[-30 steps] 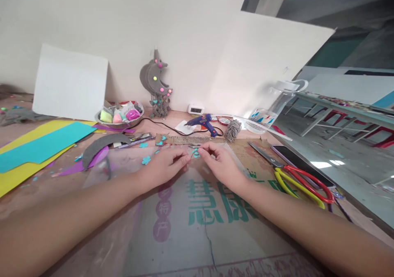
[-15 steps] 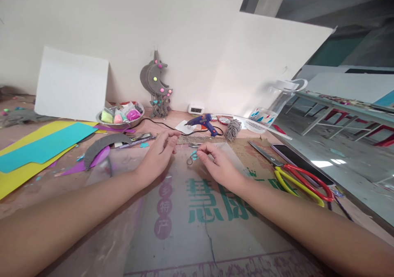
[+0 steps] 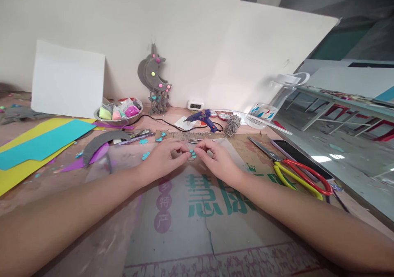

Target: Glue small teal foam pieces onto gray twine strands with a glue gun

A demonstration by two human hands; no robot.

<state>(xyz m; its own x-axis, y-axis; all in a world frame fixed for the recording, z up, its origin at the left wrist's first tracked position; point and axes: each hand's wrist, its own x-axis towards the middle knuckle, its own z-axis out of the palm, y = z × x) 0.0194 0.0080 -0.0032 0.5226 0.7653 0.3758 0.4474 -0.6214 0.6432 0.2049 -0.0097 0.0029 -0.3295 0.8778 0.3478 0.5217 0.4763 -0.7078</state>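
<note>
The held piece is turquoise, the glue gun blue, the scissor handles red and yellow, the moon grey with pink and lime dots.

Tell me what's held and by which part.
A small blue piece, pinched at one edge by the right hand; whether the left hand grips cannot be told.

A white clock stands near the wall.

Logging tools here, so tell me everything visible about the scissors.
The scissors lie on the cardboard at right, blades closed, tip pointing away and leftward. The blades look like dark metal, the red handle and yellow handle perhaps plastic. A phone lies beside them; contact is unclear. Nobody holds them.
</note>
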